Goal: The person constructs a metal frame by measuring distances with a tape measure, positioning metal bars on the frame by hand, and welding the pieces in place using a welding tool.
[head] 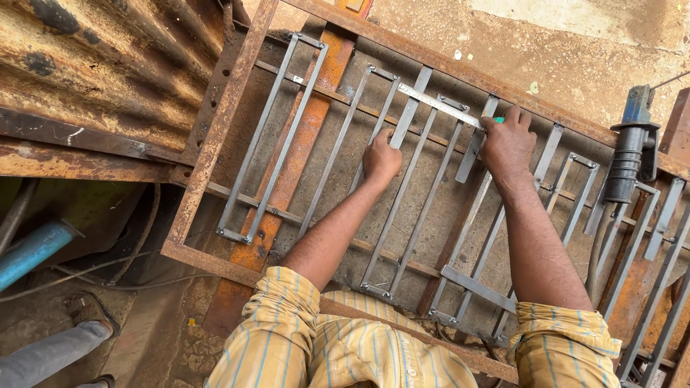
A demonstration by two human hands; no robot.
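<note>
Across the middle of a rusty steel frame [215, 136], a grille of grey flat bars lies flat, and both hands work at its upper part. The left hand [381, 159] is closed around 1 loose flat bar [407, 115] near its lower end, holding it slanted over the welded bars. The right hand [507, 144] presses knuckles-up on the end of a steel ruler [440, 105] laid crosswise over the bars; a small green thing shows at its fingertips, too hidden to name, and whether the fingers pinch it I cannot tell.

By its look the flat bar is stiff, fairly light for 1 hand, with hard edges and a smooth face that could slip; a hold near the middle would likely balance it better than the end. The ruler is thin and springy and would skate on bare steel unless pinned flat.

Beneath the frame runs an orange-rusted beam [302, 144] on dusty concrete. Corrugated rusty sheet [100, 65] lies at left, a blue pipe [32, 248] below it, a blue-and-black tool [631, 147] at right, and another person's sandalled foot [90, 309] at lower left.
</note>
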